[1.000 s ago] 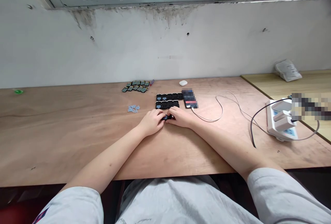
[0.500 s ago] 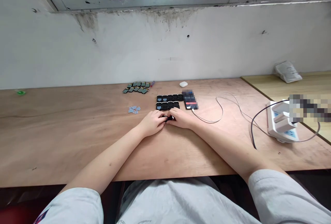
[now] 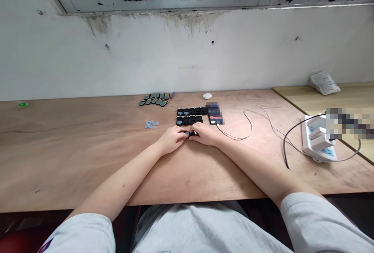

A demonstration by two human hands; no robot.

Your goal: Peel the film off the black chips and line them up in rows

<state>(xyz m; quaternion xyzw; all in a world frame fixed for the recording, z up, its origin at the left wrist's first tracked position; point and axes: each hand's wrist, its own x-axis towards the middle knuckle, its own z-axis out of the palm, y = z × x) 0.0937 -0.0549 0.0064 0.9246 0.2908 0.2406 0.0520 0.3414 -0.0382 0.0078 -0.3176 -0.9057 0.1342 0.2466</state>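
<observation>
My left hand [image 3: 173, 139] and my right hand [image 3: 204, 134] meet at the middle of the table, fingers closed on a small black plastic housing [image 3: 192, 133] from either side. A light-blue square pad [image 3: 187, 132] shows on its left part, by my left fingertips. Fingers hide much of the piece. Just beyond lie two rows of similar black housings, a back row [image 3: 193, 111] and a front row [image 3: 189, 120]; some at the left ends carry light-blue squares. To the left is a loose cluster of light-blue pads [image 3: 151, 124].
Several green circuit boards [image 3: 154, 99] lie at the back beside a thin purple object [image 3: 172, 95]. A phone [image 3: 215, 113] with a white cable [image 3: 233, 137] sits right of the rows, near a white case [image 3: 207, 96]. A power strip [image 3: 306, 136] stands far right.
The light-blue pad on the held housing has come into view between my fingers, where only black showed before. Both hands have stayed nearly in place.
</observation>
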